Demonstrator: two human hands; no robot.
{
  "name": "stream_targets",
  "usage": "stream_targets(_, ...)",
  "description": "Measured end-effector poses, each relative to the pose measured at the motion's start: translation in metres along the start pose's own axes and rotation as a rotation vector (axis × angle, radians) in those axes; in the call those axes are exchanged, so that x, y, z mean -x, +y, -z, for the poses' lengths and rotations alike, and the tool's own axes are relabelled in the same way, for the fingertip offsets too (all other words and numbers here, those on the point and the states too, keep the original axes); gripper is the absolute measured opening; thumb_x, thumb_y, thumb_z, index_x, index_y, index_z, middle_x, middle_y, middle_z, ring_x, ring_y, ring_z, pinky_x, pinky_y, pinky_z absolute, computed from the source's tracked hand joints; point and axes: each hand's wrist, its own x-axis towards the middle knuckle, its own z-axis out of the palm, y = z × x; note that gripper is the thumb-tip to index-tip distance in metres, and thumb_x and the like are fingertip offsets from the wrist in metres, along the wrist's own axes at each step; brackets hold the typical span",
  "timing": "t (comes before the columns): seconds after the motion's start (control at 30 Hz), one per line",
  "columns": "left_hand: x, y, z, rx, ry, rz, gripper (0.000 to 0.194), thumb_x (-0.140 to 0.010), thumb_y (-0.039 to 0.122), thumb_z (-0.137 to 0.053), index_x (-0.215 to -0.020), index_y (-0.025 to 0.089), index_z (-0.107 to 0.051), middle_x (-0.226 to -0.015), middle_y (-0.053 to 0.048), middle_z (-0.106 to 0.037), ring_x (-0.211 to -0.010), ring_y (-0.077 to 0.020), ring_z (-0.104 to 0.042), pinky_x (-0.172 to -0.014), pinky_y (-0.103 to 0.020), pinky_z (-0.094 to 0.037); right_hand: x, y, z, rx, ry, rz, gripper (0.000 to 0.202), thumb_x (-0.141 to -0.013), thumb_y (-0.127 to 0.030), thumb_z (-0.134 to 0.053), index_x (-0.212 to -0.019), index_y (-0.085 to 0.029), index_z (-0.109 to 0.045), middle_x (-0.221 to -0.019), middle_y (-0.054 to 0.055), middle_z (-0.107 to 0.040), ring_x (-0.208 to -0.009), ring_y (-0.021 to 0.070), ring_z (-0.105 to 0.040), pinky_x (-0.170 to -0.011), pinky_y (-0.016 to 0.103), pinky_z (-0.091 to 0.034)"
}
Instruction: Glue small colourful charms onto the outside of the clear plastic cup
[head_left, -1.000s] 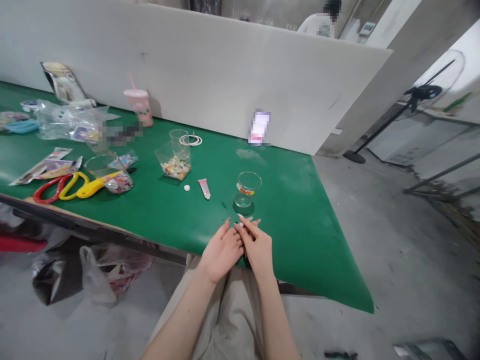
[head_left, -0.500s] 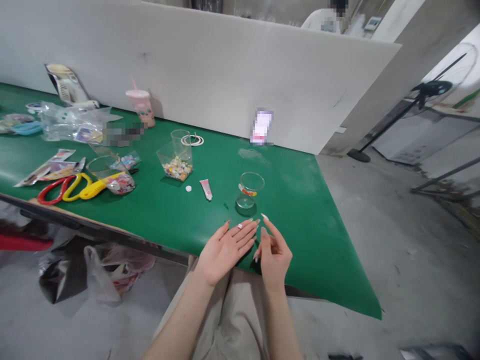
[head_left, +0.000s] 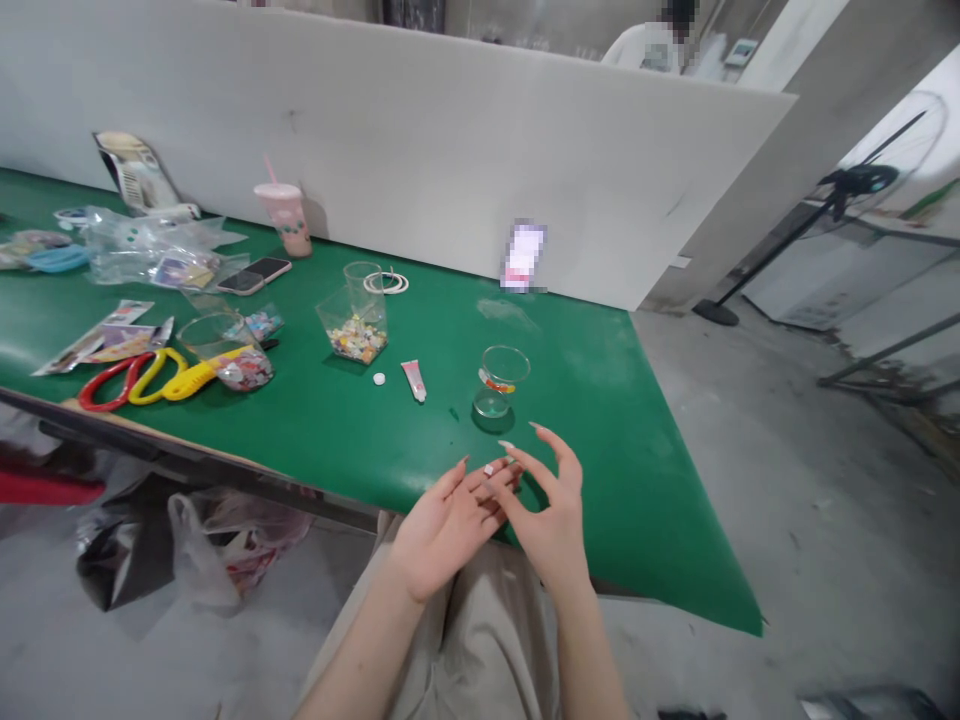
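My left hand (head_left: 448, 527) lies palm up with its fingers stretched out. A tiny white piece (head_left: 488, 469), too small to name, rests on those fingers. Over the fingertips hovers my right hand (head_left: 551, 510), thumb and forefinger apart around the piece, with nothing visibly gripped. Just beyond both hands, a clear cup (head_left: 493, 403) with red, orange and white bits on its side stands upright on the green tabletop (head_left: 600, 450). Left of it lie a small pink-and-white tube (head_left: 413, 381) and a round white cap (head_left: 379, 379).
A clear container of mixed small charms (head_left: 358, 338) stands further left. Beyond are red-and-yellow scissors (head_left: 112, 384), another clear cup (head_left: 244, 366), plastic bags (head_left: 124, 245), a phone (head_left: 255, 276) and a pink drink cup (head_left: 287, 215). A white partition (head_left: 405, 140) backs the table; another lit phone (head_left: 523, 255) leans there.
My right hand has moved left over my left fingertips, its thumb and forefinger spreading around the white piece. My left fingers have curled up slightly.
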Motion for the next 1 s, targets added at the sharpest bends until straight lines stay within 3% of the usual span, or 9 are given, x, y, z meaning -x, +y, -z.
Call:
stream_targets(0.2,0.004,-0.003,-0.007,0.012,0.01,-0.014,0.033,-0.094,0.03,-0.037,-0.096,0.009,-0.062,-0.097,-0.011,-0.067,-0.099,-0.0139,-0.062,-0.1,-0.025,-0.038,0.0,-0.003,-0.002,-0.019,-0.044,0.016,0.017,-0.08,-0.024,-0.063,-0.095,-0.025,-0.07,-0.131,0.01,-0.05,-0.123,0.0275,-0.045,-0.098,0.054,-0.041)
stream_targets(0.37,0.006,-0.004,-0.007,-0.029,-0.047,-0.022,0.033,-0.094,0.03,-0.037,-0.098,0.008,-0.062,-0.099,-0.012,-0.066,-0.106,-0.0167,-0.06,-0.103,-0.029,-0.036,-0.001,-0.007,-0.003,-0.018,-0.035,0.026,0.013,-0.082,-0.027,-0.062,-0.09,-0.025,-0.071,-0.129,0.01,-0.052,-0.122,0.027,-0.047,-0.098,0.054,-0.041)
stream_targets(0.67,0.004,-0.012,-0.008,-0.035,0.066,-0.094,0.032,-0.095,0.025,-0.036,-0.089,0.01,-0.063,-0.104,-0.012,-0.066,-0.111,-0.0168,-0.058,-0.106,-0.03,-0.036,0.003,-0.008,-0.006,-0.034,0.005,0.048,0.011,-0.082,-0.025,-0.062,-0.089,-0.024,-0.071,-0.124,0.01,-0.055,-0.117,0.0254,-0.05,-0.096,0.051,-0.044)
stream_targets(1.0,0.002,-0.023,-0.009,0.005,0.132,-0.137,0.03,-0.095,0.021,-0.037,-0.097,0.01,-0.065,-0.098,-0.011,-0.07,-0.11,-0.019,-0.06,-0.105,-0.034,-0.038,0.009,-0.012,-0.01,-0.071,0.068,0.077,0.012,-0.082,-0.019,-0.062,-0.091,-0.024,-0.069,-0.117,0.008,-0.058,-0.11,0.0229,-0.054,-0.093,0.046,-0.047)
